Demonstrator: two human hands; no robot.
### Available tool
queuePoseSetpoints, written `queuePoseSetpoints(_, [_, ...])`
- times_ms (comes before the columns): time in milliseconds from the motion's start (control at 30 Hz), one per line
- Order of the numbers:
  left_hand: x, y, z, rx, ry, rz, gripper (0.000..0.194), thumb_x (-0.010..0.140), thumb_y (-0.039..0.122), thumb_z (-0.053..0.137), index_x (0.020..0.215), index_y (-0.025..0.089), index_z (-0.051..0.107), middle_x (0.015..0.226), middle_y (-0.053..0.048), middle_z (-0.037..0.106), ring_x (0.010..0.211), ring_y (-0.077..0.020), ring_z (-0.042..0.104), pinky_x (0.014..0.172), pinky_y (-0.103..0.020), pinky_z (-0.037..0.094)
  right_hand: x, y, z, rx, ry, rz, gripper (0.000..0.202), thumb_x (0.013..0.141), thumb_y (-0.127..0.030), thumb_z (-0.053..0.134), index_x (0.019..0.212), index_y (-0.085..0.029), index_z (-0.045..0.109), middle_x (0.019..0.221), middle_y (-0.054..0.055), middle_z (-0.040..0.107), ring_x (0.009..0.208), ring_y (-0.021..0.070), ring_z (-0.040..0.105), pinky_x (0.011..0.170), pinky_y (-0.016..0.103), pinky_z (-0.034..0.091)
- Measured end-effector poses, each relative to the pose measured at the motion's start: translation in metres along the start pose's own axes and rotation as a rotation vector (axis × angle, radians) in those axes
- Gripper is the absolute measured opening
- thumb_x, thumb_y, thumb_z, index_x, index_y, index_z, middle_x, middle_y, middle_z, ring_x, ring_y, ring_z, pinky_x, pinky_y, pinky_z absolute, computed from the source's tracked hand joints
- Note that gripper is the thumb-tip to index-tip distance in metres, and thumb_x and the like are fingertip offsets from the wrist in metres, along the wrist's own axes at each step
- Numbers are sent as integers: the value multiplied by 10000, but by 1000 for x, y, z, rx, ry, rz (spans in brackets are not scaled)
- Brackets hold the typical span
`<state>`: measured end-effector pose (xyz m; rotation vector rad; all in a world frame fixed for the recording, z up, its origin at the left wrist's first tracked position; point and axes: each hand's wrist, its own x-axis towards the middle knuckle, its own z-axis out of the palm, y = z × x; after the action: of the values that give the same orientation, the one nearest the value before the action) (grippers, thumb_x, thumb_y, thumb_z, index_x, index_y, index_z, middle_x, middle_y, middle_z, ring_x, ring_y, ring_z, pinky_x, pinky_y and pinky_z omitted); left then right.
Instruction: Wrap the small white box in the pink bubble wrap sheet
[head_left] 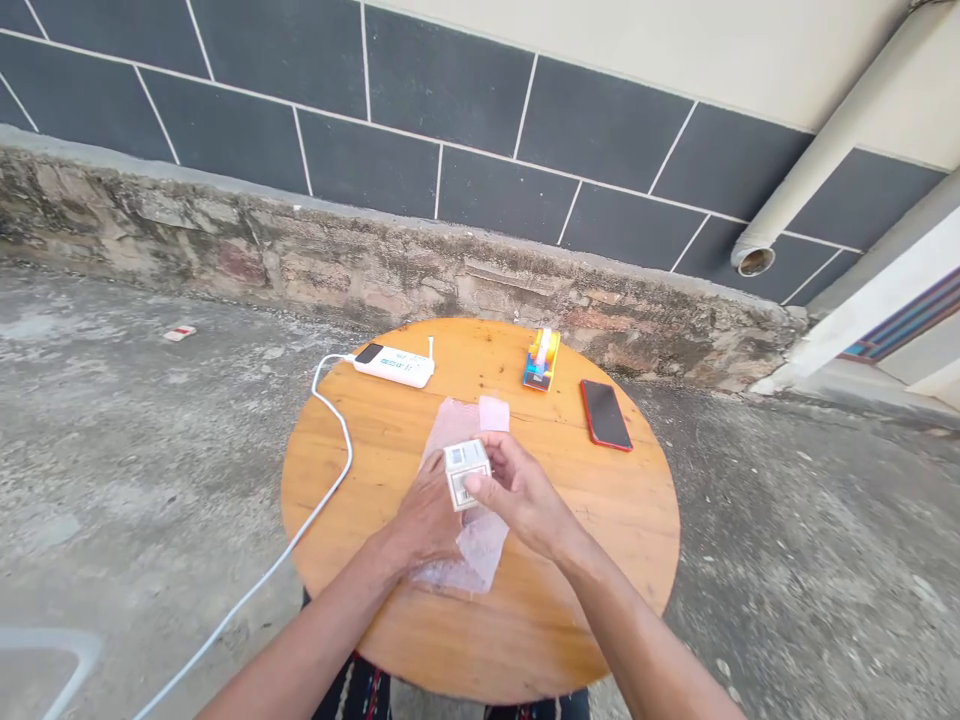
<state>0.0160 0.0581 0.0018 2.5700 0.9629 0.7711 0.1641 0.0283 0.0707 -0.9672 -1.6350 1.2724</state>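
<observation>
A small white cardboard box point(466, 472) with printed labels on its faces is above the middle of the round table. My right hand point(521, 490) grips it from the right, thumb on the near face and fingers at the far right edge. My left hand point(424, 515) is at the left of the box, low over a sheet of pinkish bubble wrap point(454, 577). Its fingers look stretched out, though the box partly covers them; whether they touch the box I cannot tell. The wrap lies beneath both hands, with a piece sticking out beyond the box.
On the round wooden table point(495, 650) are a white power strip point(394, 366), a yellow and blue tape dispenser point(541, 360) and a red-edged phone point(606, 415). A white cable point(346, 440) runs off the left edge. Behind stands a tiled wall point(450, 60).
</observation>
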Motion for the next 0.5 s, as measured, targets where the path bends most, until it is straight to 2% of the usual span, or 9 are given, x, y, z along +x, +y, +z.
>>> queuePoseSetpoints(67, [0,-1,2,-9,14,27,566,729,277,603,1279,263,471,1308,-48,522,1254,-251,424,1074,-425,315,6,11,-1,-86,-70,24,358,854,-446,606,1087,-195,500,1004,44,603,943,185,571,793,303,454])
queuePoseSetpoints(133, [-1,-2,5,20,30,-2,621,693,326,655,1284,258,475,1337,-59,497,1292,-290,375,1099,-459,272,3,15,-13,-234,-97,52,315,881,-425,563,1096,-204,501,998,32,597,920,178,561,766,290,437])
queuePoseSetpoints(233, [-3,-2,6,54,16,-85,805,605,485,734,1315,228,455,1415,-110,412,1328,-349,313,1099,-509,253,-11,8,-35,-581,-118,146,269,884,-361,549,1103,-213,498,885,4,584,789,162,540,687,272,398])
queuePoseSetpoints(333, [-3,-3,6,54,-25,-108,832,572,584,738,1267,190,503,1448,-151,363,1340,-363,293,1097,-520,255,-25,-2,-47,-849,-109,263,269,867,-289,546,1117,-208,493,825,-3,569,747,170,525,655,269,360])
queuePoseSetpoints(400, [-2,-6,4,34,-40,-106,801,600,568,727,1260,170,510,1444,-161,367,1340,-355,298,1097,-513,264,-29,-3,-48,-919,-87,298,294,861,-268,542,1142,-202,485,862,11,580,780,180,537,667,268,355])
queuePoseSetpoints(500, [-2,-9,-2,-35,-28,-126,704,709,404,673,1332,171,443,1442,-136,379,1339,-304,318,1098,-471,294,-32,2,-45,-969,-69,276,341,856,-267,546,1183,-195,480,930,30,597,805,186,555,687,266,357])
